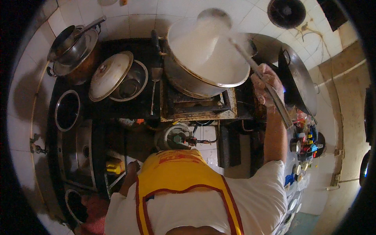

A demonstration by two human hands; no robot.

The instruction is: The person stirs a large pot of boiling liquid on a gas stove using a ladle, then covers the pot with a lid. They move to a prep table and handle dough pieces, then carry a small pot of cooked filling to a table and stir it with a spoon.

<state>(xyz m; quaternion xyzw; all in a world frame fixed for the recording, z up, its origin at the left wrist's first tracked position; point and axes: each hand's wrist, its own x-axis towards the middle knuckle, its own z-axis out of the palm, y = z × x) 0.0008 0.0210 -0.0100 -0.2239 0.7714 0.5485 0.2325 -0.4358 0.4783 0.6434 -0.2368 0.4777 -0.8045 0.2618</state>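
My right hand (268, 85) is wrapped round the long metal handle of a ladle (243, 53). Blurred by motion, the ladle's bowl is tipped above the far side of a big metal pot (196, 88), and pale, milky liquid (209, 51) streams from it. More pale liquid fills the pot, which stands on a stove (231, 111). Low by my side, next to my yellow apron (184, 174), is my left hand (134, 167); its fingers are dark and too small to make out.
Left of the pot, a metal spatula (156, 82) lies near a bowl (143, 78) partly covered by a white lid (111, 76). Stacked pans (72, 51) stand far left, above a sink (72, 156). A gas cylinder (160, 139) is below. A large wok (301, 78) leans right.
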